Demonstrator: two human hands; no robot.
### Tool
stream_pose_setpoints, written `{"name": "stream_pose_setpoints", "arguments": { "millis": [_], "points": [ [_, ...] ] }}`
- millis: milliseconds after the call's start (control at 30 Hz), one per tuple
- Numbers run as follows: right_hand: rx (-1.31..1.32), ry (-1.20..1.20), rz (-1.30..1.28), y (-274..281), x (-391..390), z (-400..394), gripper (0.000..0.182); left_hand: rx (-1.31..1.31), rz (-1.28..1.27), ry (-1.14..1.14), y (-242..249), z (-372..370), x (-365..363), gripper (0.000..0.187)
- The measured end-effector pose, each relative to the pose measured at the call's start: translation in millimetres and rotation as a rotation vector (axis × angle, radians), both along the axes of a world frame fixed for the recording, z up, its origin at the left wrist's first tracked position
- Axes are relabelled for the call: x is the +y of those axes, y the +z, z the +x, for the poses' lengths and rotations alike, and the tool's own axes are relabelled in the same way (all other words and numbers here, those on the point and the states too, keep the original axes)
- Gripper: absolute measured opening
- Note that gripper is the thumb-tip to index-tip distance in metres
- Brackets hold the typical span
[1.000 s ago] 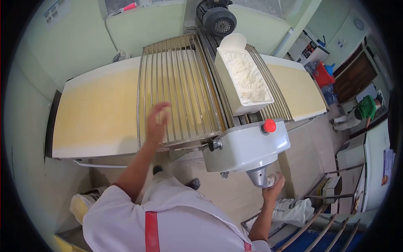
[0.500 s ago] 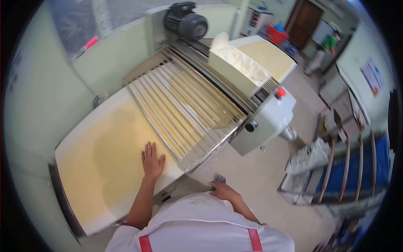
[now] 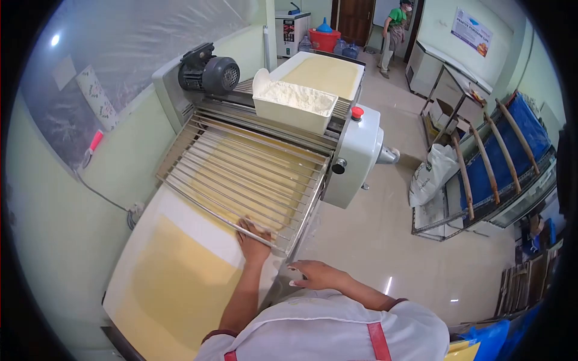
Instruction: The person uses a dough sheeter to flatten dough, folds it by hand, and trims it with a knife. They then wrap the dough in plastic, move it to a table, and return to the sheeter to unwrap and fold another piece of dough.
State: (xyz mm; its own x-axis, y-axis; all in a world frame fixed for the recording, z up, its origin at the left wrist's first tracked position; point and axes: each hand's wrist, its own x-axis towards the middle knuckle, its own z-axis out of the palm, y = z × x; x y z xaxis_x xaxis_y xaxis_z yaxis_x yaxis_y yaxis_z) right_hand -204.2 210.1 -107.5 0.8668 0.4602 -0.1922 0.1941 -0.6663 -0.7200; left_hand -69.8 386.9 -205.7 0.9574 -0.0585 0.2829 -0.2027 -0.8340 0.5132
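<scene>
My left hand (image 3: 254,240) lies at the near right corner of the wire guard (image 3: 198,201) of a dough sheeter. Its fingers are spread and reach in at the guard's lower bar, touching a pale yellow sheet of dough (image 3: 241,165) beneath. Another stretch of yellow dough (image 3: 174,283) covers the near part of the white belt (image 3: 195,224). Beside the belt's right edge my right hand (image 3: 316,275) hovers open, fingers stretched toward the machine and holding nothing visible; white marks show on its fingertips.
A bin of flour (image 3: 295,108) sits on top of the sheeter near a red stop button (image 3: 357,112). A dark motor (image 3: 214,73) stands at left. On the right are a white sack (image 3: 433,174) and rolling pins (image 3: 490,159) on a rack. Farther back stands a person (image 3: 395,36).
My left hand has gone from the open belt to the guard's lower bar. A white strip of belt now shows between two dough areas. The camera view has turned to the right.
</scene>
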Motion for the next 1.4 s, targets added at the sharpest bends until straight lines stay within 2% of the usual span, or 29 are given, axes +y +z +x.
{"name": "stream_pose_setpoints", "arguments": {
  "millis": [33,67,167,200,300,333,433,467,567,600,667,733,767,833,867,933,1033,1100,1200,1233,1267,1300,1333,1367,1400],
  "points": [
    [-0.035,0.009,0.048,-1,10,9,0.053,0.008,-0.095,0.013,-1,-2,8,0.077],
    [-0.065,0.023,0.080,1,17,17,0.053,0.132,-0.353,-0.049,-3,-1,18,0.072],
    [0.051,0.037,0.185,23,41,35,0.052,-0.074,-1.410,0.307,-9,-29,15,0.056],
    [-0.075,0.021,0.154,13,54,36,0.051,-0.063,-1.646,0.535,13,-35,13,0.033],
    [-0.389,-0.048,0.051,-41,90,47,0.052,0.511,-1.813,0.307,8,-52,66,0.022],
    [-0.453,-0.077,0.009,-52,100,53,0.053,0.638,-1.660,0.251,8,-52,78,0.017],
    [-0.626,-0.055,-0.071,-60,121,60,0.052,0.634,-1.496,0.221,25,-69,99,0.018],
    [-0.684,-0.036,-0.090,-59,124,65,0.051,0.618,-1.512,0.243,26,-76,107,0.020],
    [-0.438,0.059,-0.080,-41,139,65,0.043,0.720,-1.549,0.254,26,-100,136,0.022],
    [-0.455,0.069,-0.089,-37,146,59,0.037,0.773,-1.606,0.273,27,-107,149,0.023],
    [-0.424,0.152,-0.125,-32,160,50,0.037,0.888,-1.714,0.299,29,-113,186,0.025],
    [-0.391,0.209,-0.132,-28,171,42,0.037,0.853,-2.425,-0.472,-46,-97,262,0.032],
    [-0.371,0.229,-0.121,-27,177,38,0.037,0.861,-2.465,-0.348,-45,-83,296,0.031],
    [-0.306,0.274,-0.108,-27,189,27,0.037,0.645,-2.302,0.033,-40,-54,349,0.028],
    [-0.266,0.295,-0.105,-26,196,23,0.038,0.439,-2.069,0.250,-40,-45,364,0.027],
    [-0.219,0.320,-0.056,-31,207,20,0.038,0.522,-1.662,0.509,5,-41,360,0.026],
    [-0.172,0.300,0.136,-40,217,21,0.039,0.498,-0.996,0.633,32,-46,378,0.030],
    [-0.117,0.256,0.319,-30,212,25,0.041,0.385,-0.710,0.628,58,-44,391,0.028],
    [-0.055,0.087,0.605,18,173,49,0.042,0.269,-0.359,0.506,157,-12,352,0.018],
    [-0.104,0.035,0.646,27,158,59,0.041,0.266,-0.247,0.376,179,9,350,0.018],
    [-0.152,-0.014,0.684,33,141,70,0.040,0.290,-0.161,0.370,200,36,338,0.018],
    [-0.199,-0.105,0.731,36,124,84,0.037,0.211,-0.309,0.287,219,62,307,0.021],
    [-0.246,-0.199,0.775,41,105,96,0.034,0.190,-0.203,0.319,241,91,269,0.022],
    [-0.224,-0.306,0.642,59,83,107,0.032,0.127,-0.217,0.175,250,120,241,0.023],
    [-0.268,-0.420,0.552,62,62,120,0.030,0.172,-0.206,0.034,258,146,212,0.024]
  ]
}}
